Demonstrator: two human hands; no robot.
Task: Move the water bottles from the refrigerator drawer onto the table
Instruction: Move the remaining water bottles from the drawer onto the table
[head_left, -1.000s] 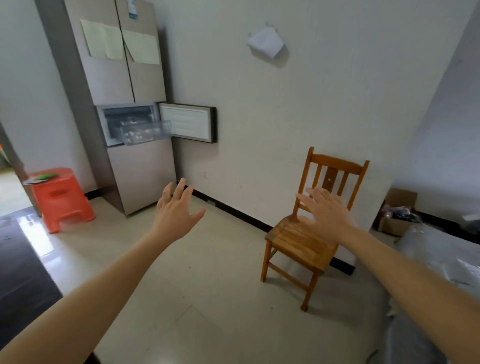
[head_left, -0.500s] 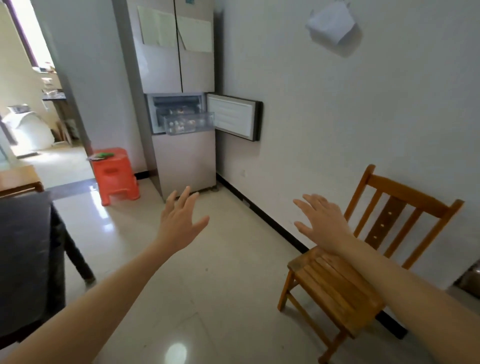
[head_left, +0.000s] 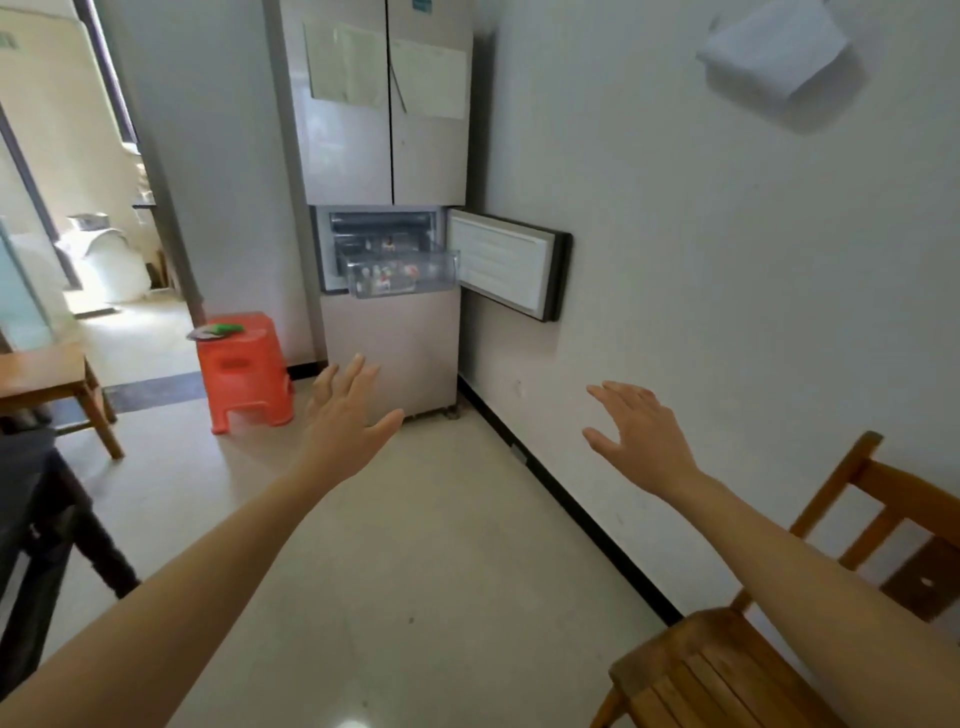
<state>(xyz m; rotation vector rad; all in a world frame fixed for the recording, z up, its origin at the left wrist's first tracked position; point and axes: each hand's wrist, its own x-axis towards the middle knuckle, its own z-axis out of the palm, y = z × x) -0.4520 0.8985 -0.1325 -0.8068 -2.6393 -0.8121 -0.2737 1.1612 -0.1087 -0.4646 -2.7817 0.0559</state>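
Note:
A tall beige refrigerator (head_left: 395, 353) stands against the far wall. Its small middle door (head_left: 501, 265) hangs open to the right. A clear drawer (head_left: 402, 273) is pulled out of that compartment, and several small water bottles (head_left: 384, 275) with red and white labels show through its front. My left hand (head_left: 345, 421) and my right hand (head_left: 636, 434) are stretched out in front of me with fingers spread, holding nothing, well short of the refrigerator. A dark-covered table (head_left: 26, 499) fills the left edge.
An orange plastic stool (head_left: 244, 371) with a green item on top stands left of the refrigerator. A wooden chair (head_left: 769, 649) sits by the wall at lower right. A wooden table (head_left: 47, 371) and an open doorway are at the left. Tiled floor lies between me and the refrigerator.
The view has swung left and moved closer: the refrigerator now looks larger and more central, the chair has slid to the lower right. Both hands stay open and spread.

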